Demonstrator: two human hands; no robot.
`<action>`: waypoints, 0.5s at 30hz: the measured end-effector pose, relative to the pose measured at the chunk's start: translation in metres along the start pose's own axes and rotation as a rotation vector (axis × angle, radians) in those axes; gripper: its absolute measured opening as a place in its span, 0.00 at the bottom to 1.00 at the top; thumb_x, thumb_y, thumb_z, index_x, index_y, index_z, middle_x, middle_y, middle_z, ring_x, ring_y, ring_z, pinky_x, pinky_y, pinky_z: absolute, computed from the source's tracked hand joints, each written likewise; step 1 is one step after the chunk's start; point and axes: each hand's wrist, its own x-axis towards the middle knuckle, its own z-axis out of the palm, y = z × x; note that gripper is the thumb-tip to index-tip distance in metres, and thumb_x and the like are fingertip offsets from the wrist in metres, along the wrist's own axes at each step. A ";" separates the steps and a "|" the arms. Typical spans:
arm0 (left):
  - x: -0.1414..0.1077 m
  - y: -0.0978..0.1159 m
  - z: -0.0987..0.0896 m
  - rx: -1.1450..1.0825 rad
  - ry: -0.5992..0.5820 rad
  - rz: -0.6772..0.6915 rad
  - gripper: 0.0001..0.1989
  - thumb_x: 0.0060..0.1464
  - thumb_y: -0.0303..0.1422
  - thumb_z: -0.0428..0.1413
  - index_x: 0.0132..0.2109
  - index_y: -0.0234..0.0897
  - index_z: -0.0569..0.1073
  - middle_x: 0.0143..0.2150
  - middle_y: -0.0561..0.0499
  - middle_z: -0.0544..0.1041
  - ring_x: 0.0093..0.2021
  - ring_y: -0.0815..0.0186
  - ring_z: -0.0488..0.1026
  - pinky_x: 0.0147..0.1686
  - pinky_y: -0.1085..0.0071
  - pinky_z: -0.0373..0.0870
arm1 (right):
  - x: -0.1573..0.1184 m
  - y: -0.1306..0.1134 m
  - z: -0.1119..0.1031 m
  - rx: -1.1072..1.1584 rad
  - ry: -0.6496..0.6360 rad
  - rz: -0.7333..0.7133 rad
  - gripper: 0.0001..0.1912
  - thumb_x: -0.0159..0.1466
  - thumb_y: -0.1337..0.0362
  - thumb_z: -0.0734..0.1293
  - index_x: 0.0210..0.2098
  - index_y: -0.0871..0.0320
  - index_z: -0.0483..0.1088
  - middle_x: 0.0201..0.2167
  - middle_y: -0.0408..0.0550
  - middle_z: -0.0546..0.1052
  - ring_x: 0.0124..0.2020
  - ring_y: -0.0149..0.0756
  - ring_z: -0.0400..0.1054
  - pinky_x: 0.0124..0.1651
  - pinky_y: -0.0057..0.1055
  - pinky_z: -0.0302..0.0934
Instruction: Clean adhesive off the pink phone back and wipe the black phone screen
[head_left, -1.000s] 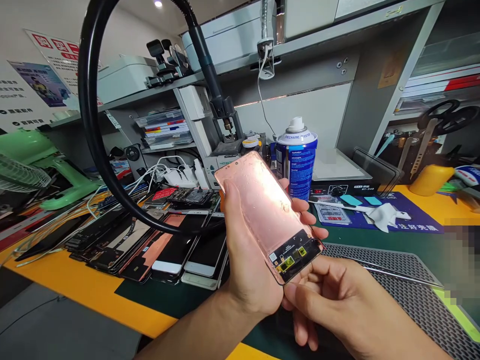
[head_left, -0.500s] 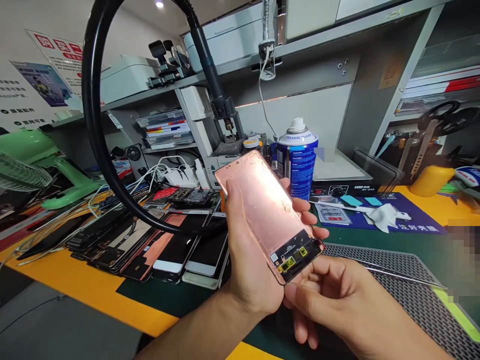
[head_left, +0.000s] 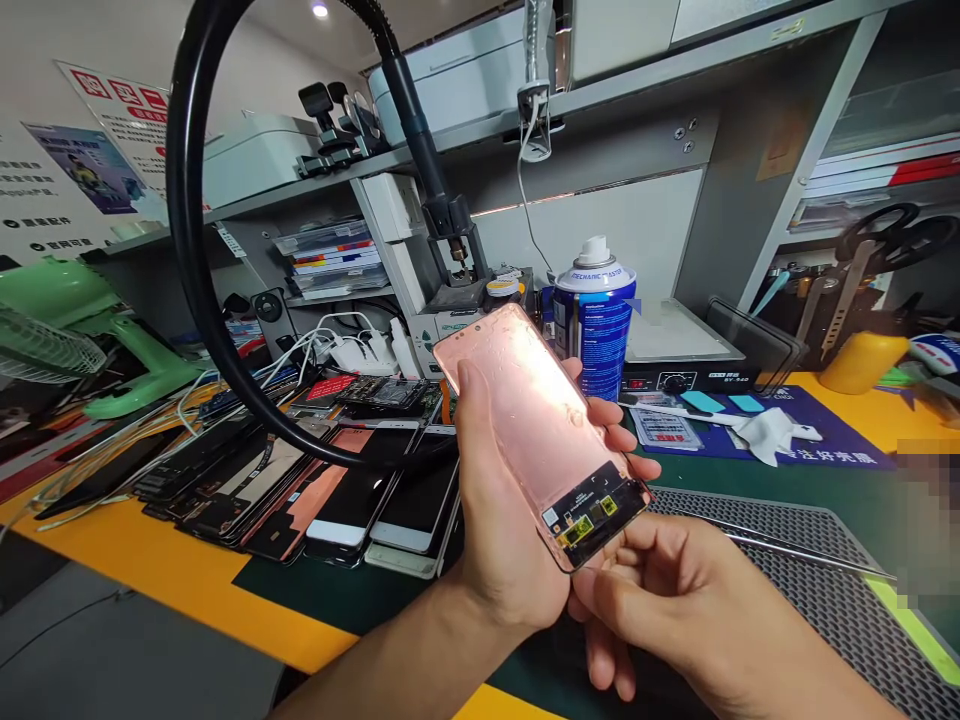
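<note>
My left hand is closed around a phone screen, its thumb along the left edge and fingertips showing past the right edge. The screen tilts with its back toward me: a shiny copper-coloured sheet with small bumps, and a black strip with yellow-edged parts at the lower end. The side facing away is hidden. At the lower edge of the screen, my right hand has its thumb and index finger pressed close together. What lies between those fingertips, if anything, is hidden.
Phones and screens lie in rows on the left. A black flexible arm loops above them. Behind stand a blue spray can and a flat heating plate. Metal tweezers rest on the perforated grey mat at right.
The screen and my left hand have shifted very slightly right and down. Both hands keep nearly the same hold.
</note>
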 end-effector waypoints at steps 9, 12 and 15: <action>-0.001 0.000 0.000 0.003 0.009 0.010 0.36 0.47 0.64 0.52 0.47 0.38 0.76 0.34 0.46 0.75 0.32 0.60 0.74 0.38 0.61 0.73 | 0.000 -0.006 0.003 -0.007 0.019 0.025 0.09 0.52 0.63 0.72 0.23 0.59 0.68 0.14 0.42 0.75 0.15 0.25 0.63 0.21 0.21 0.61; -0.001 -0.001 0.000 0.011 -0.006 0.017 0.36 0.47 0.64 0.52 0.47 0.37 0.76 0.34 0.46 0.75 0.32 0.60 0.74 0.38 0.60 0.73 | 0.000 -0.007 0.004 -0.016 0.014 0.024 0.09 0.51 0.65 0.71 0.21 0.59 0.67 0.14 0.41 0.75 0.15 0.24 0.62 0.22 0.20 0.60; -0.001 -0.002 0.000 0.021 -0.006 0.028 0.36 0.47 0.64 0.52 0.47 0.37 0.75 0.34 0.46 0.75 0.32 0.59 0.74 0.38 0.60 0.73 | 0.000 -0.005 0.003 -0.015 0.003 0.016 0.07 0.51 0.66 0.70 0.20 0.59 0.68 0.14 0.42 0.75 0.15 0.24 0.63 0.21 0.21 0.60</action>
